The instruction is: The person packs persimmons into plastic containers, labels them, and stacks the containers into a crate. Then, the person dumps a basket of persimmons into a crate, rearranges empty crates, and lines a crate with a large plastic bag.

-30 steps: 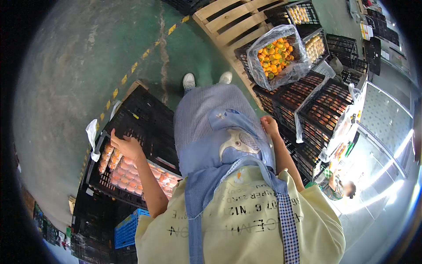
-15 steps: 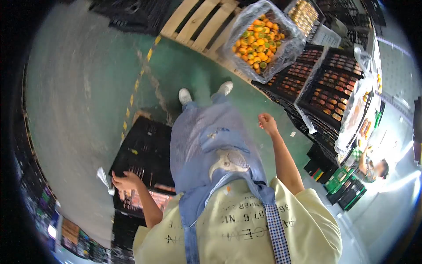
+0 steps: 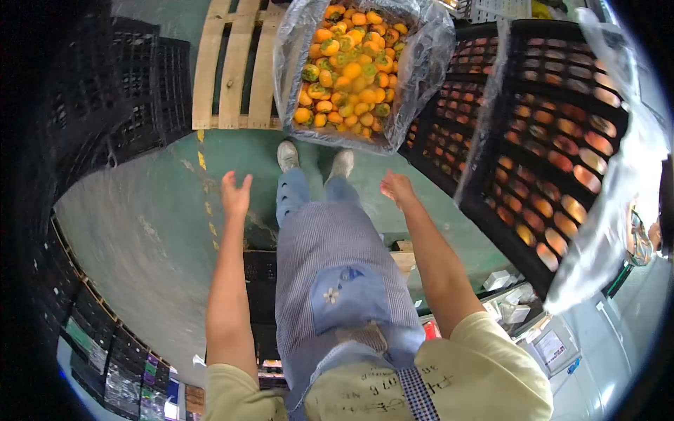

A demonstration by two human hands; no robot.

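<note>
Both hands reach forward over the green floor (image 3: 456, 228), one on each side of the wearer's legs, and neither holds anything. The heap of small orange fruits with green caps (image 3: 351, 77) lies ahead of both, in a bin lined with clear, crinkled plastic (image 3: 428, 59). It sits ahead and to the right of the left fingers, and ahead and to the left of the right fingers; neither hand touches the bin or the fruits.

The left hand (image 3: 236, 198) is upright, its fingers spread from the thumb with an open gap between. The right hand (image 3: 399, 188) points inward with its fingers loosely bent; whether their tips meet the thumb cannot be told.

The bin stands beside a pale slatted wooden pallet (image 3: 241, 74), just beyond the toes of two off-white shoes (image 3: 342, 164). To the right, black slatted plastic crates (image 3: 511, 228) show reddish-orange fruits (image 3: 563, 163) through their openings, with a loose sheet of clear plastic (image 3: 604, 224) along one edge. More black plastic crates, blurred (image 3: 140, 91), stand at the far left.
</note>
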